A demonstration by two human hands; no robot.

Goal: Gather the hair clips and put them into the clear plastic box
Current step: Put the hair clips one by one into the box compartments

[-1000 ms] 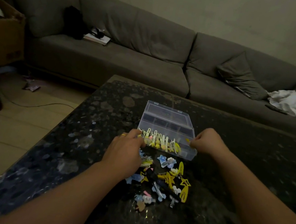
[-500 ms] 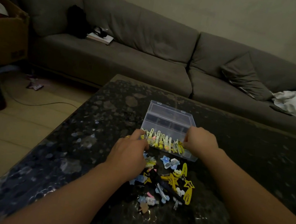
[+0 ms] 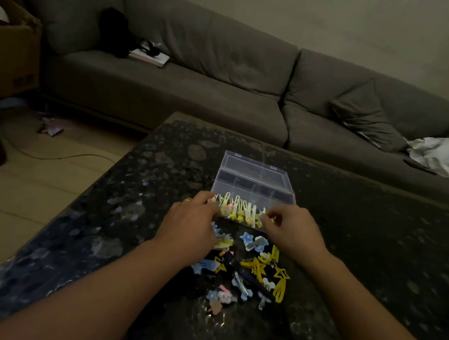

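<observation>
The person is working partway through the gathering: a row of pale and yellow clips is already sitting in the near compartment of the clear plastic box, while a loose pile of hair clips is lying on the dark speckled table just in front of it, between the two forearms. The box's lid is lying open on the far side.

Going from the left, the left hand is reaching forward with its back to the camera, a ring showing on one finger, and its fingertips are resting at the near-left corner of the box. Whether those fingers are pinching a clip or only steadying the box cannot be told, since the hand is hiding them. To its right, the right hand is hovering at the near-right corner with its fingers curled in as if pinching something small; what they are holding, if anything, is too dim to make out.

The step in hand looks like seating clips along the front row. The next move is probably calling for a return to the pile, picking small flat pieces off a slick surface without scattering the rest.
</observation>
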